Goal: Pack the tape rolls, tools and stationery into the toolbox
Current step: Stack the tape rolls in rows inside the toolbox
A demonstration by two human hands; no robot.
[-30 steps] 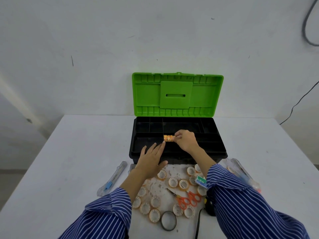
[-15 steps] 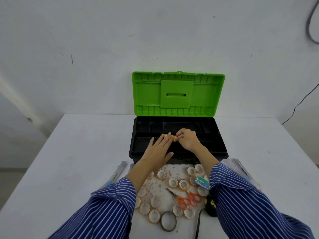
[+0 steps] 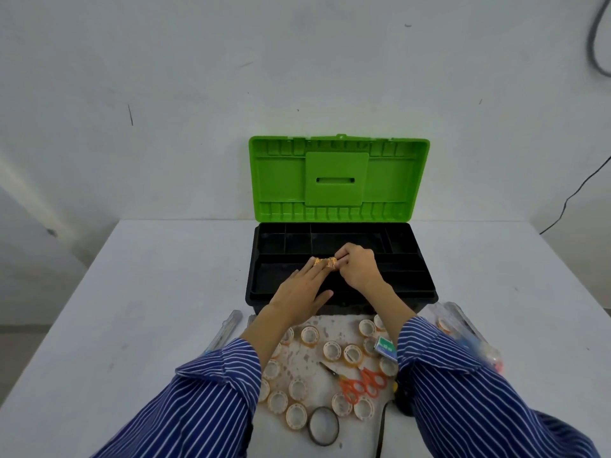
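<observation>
The black toolbox (image 3: 426,285) stands with its green lid (image 3: 339,178) up against the wall. Over the tray's middle, my right hand (image 3: 358,269) pinches a short stack of orange tape rolls (image 3: 325,262) held sideways. My left hand (image 3: 302,292) lies flat with fingers spread, fingertips touching the stack's left end. Several small tape rolls (image 3: 332,350) lie on the table in front of the box, with orange scissors (image 3: 360,385) among them.
A black ring of tape (image 3: 324,426) lies nearest me. A small green box (image 3: 385,347) sits by my right sleeve. Clear plastic tubes lie at the left (image 3: 224,330) and right (image 3: 463,320). A black cable (image 3: 382,424) runs toward me.
My left hand rose from the table's front edge over the toolbox and reached the tape stack's left end. My right hand kept holding the stack, shifting slightly.
</observation>
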